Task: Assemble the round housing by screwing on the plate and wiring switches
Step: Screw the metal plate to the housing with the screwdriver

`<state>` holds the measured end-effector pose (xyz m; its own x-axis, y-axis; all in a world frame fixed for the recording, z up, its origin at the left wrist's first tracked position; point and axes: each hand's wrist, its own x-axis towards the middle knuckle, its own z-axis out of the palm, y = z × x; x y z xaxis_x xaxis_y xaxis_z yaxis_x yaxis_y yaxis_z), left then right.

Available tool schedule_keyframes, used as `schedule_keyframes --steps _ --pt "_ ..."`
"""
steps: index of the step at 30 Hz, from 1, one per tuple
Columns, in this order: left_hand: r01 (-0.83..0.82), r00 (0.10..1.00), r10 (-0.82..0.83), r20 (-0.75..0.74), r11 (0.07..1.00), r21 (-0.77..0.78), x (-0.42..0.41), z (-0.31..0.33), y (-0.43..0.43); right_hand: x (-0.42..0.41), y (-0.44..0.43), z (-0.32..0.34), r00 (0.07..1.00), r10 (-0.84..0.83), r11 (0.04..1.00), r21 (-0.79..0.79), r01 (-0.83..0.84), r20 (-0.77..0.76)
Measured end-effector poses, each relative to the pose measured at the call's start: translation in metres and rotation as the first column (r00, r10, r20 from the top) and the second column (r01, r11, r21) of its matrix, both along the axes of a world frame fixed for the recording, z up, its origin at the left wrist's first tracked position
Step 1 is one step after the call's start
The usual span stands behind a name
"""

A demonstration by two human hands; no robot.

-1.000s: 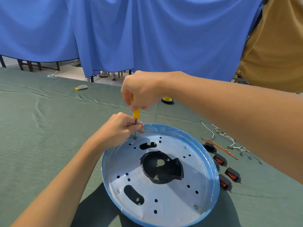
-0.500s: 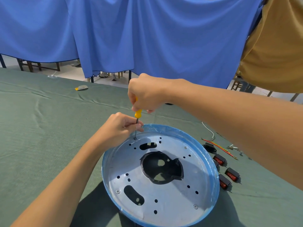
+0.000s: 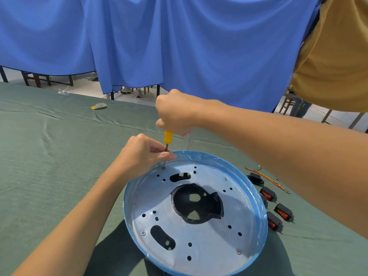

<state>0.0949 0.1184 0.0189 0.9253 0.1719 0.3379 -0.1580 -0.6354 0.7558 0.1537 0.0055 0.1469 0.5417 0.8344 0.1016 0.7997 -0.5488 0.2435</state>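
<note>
The round housing point(image 3: 256, 200) with its blue film-covered rim lies on the green cloth. A silver metal plate point(image 3: 207, 238) with holes and a black central opening sits inside it. My right hand point(image 3: 175, 114) grips the yellow-handled screwdriver point(image 3: 167, 137) upright. Its tip stands on a screw point(image 3: 164, 168) at the plate's far left edge. My left hand point(image 3: 142, 154) pinches the screwdriver's shaft just above the screw. Three other screws show in the plate. Several black switches point(image 3: 282, 213) with red rockers lie right of the housing.
Red and yellow wires point(image 3: 267, 179) lie beyond the switches, partly hidden by my right forearm. A small grey and yellow object point(image 3: 99, 106) lies far left on the green cloth point(image 3: 49, 156). A blue curtain hangs behind the table. A person in a mustard shirt stands at the right.
My right hand has shifted slightly right on the screwdriver handle, baring more of the yellow. My right forearm now covers more of the wires. The left hand stays at the shaft.
</note>
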Motion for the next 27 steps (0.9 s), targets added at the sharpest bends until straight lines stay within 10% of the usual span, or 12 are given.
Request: schedule_keyframes --steps 27 --pt "-0.024 0.999 0.026 0.046 0.999 -0.037 -0.001 0.002 -0.002 -0.001 0.002 0.006 0.999 0.02 0.983 -0.18 -0.025 -0.03"
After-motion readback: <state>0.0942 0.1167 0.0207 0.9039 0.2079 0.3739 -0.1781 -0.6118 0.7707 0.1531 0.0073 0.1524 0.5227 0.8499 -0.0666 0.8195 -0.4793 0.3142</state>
